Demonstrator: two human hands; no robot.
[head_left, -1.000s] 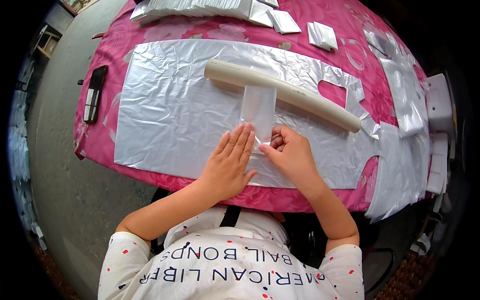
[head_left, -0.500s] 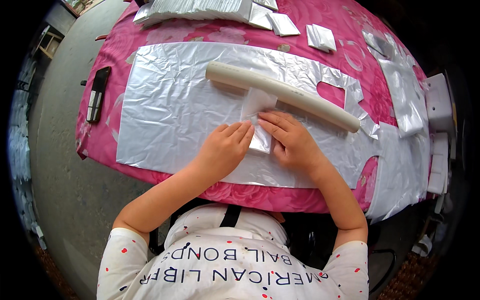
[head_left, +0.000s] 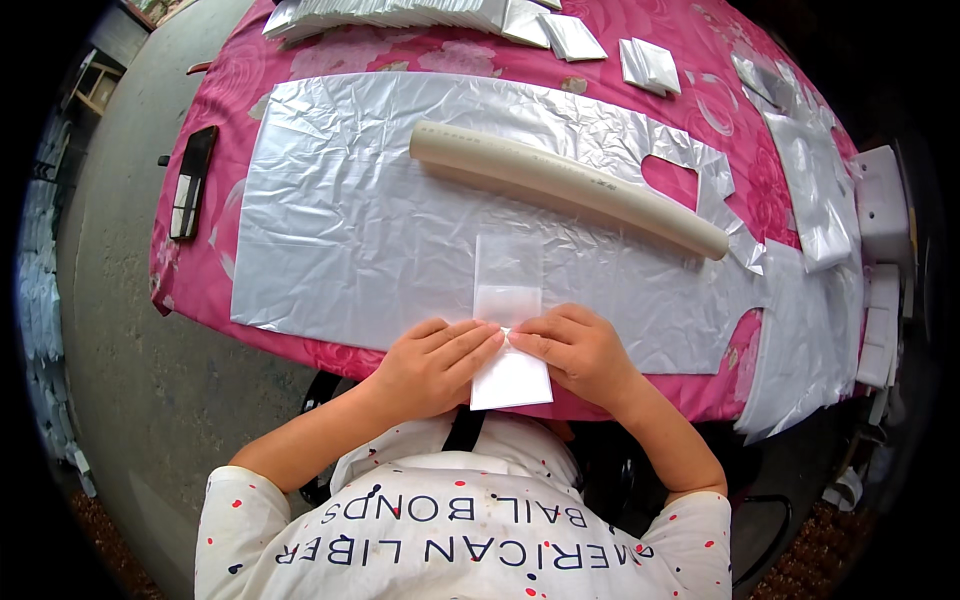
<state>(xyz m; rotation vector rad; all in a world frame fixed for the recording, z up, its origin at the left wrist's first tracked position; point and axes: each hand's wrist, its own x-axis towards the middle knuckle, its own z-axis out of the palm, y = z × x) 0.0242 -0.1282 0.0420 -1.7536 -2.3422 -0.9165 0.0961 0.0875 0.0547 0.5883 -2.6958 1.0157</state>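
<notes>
Just over the table's front edge I hold a narrow folded plastic packet (head_left: 511,380), bright white at its near end. A translucent plastic strip, perhaps a sleeve (head_left: 508,262), runs from it toward the pipe; whether the packet lies inside cannot be told. My left hand (head_left: 440,362) grips the left side, fingers together. Opposite it, my right hand (head_left: 580,350) pinches the right side, and both sets of fingertips meet at the middle. Beneath lies a flat silvery plastic carrier bag (head_left: 340,230) with cut-out handles at its right end.
A beige pipe (head_left: 560,185) lies slantwise across the bag. A long row of folded packets (head_left: 390,12) and a few loose packets (head_left: 650,66) are at the back. More plastic bags (head_left: 805,330) hang over the right edge, and a black phone (head_left: 193,185) lies far left.
Both hands have drawn the folded packet and translucent strip toward me, away from the pipe. The packet's near end now overhangs the table's front edge.
</notes>
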